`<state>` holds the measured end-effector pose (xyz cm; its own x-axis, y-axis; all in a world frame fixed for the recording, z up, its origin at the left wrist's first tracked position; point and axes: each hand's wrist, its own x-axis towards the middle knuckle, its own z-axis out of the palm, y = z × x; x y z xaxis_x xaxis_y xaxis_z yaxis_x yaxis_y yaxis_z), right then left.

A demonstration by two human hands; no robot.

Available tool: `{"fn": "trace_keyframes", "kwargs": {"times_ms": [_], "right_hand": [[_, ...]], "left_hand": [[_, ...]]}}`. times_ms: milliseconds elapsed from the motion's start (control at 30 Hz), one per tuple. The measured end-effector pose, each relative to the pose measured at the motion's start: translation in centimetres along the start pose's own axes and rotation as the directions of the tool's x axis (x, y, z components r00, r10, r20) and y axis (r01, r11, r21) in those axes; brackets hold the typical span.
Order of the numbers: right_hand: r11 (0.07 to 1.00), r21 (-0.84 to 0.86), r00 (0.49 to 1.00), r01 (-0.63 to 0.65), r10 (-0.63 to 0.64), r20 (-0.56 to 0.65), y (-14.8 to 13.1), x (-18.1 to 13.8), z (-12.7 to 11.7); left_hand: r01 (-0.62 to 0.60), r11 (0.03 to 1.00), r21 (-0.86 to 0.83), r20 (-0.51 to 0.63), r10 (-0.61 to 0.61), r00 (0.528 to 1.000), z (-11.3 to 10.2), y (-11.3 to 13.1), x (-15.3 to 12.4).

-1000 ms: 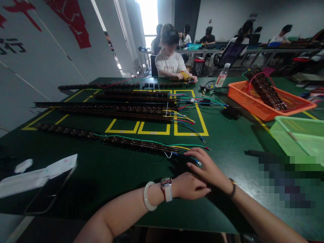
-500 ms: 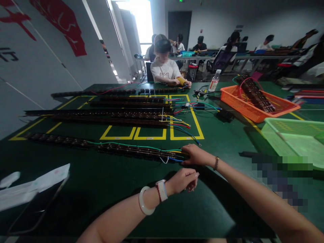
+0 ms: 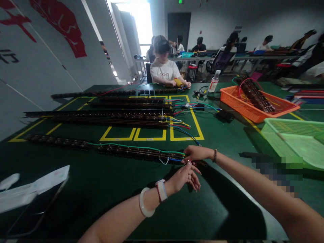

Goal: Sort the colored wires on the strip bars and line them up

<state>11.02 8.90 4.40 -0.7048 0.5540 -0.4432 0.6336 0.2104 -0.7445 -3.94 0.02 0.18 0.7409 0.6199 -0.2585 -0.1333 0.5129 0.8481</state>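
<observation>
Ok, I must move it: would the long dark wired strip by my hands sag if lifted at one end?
Probably: the long dark wired strip is thin for its length, so likely bends. Its coloured wires look floppy and may snag.

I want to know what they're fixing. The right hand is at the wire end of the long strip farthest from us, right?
No. The head view shows the right hand at the wire end of the long strip nearest to us, not the farthest.

Matt green table mat, plastic-sheathed wires, plastic mesh baskets.
</observation>
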Motion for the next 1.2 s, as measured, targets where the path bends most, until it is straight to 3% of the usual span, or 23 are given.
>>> {"fn": "trace_keyframes", "kwargs": {"times_ms": [133, 267, 367, 667, 833, 933, 1067, 1200], "right_hand": [[0.972, -0.236, 0.996, 0.014, -0.036, -0.088, -0.7, 0.0, -0.1], [0.815, -0.575, 0.960, -0.070, -0.101, -0.260, -1.9, -0.6, 0.8], [0.695, -0.709, 0.940, -0.119, -0.151, -0.306, -2.5, -1.0, 1.8], [0.529, -0.838, 0.909, -0.133, -0.272, -0.316, -3.4, -0.8, 3.3], [0.440, -0.883, 0.880, -0.166, -0.339, -0.334, -3.2, -0.1, 4.8], [0.416, -0.877, 0.831, -0.241, -0.378, -0.408, -3.0, 0.2, 6.2], [0.408, -0.848, 0.723, -0.339, -0.464, -0.512, -2.0, 0.5, 8.2], [0.456, -0.845, 0.694, -0.279, -0.512, -0.506, -1.6, -0.7, 8.7]], "left_hand": [[0.000, 0.988, -0.158, -0.051, -0.008, 0.999, -0.4, -0.6, 0.5], [-0.026, 0.962, -0.274, -0.084, 0.003, 0.996, -0.1, 0.0, 0.3], [-0.089, 0.927, -0.366, -0.145, 0.037, 0.989, 0.3, 0.6, 0.0], [-0.325, 0.812, -0.484, -0.370, 0.147, 0.917, 0.4, 0.4, 0.1], [-0.363, 0.800, -0.478, -0.455, 0.127, 0.881, -0.2, 0.6, 0.5], [-0.361, 0.810, -0.463, -0.512, 0.088, 0.855, -0.4, 0.9, 0.5], [-0.393, 0.775, -0.495, -0.530, 0.089, 0.843, -0.5, 1.0, 0.7], [-0.390, 0.767, -0.509, -0.518, 0.089, 0.851, -0.8, 0.8, 0.9]]}}
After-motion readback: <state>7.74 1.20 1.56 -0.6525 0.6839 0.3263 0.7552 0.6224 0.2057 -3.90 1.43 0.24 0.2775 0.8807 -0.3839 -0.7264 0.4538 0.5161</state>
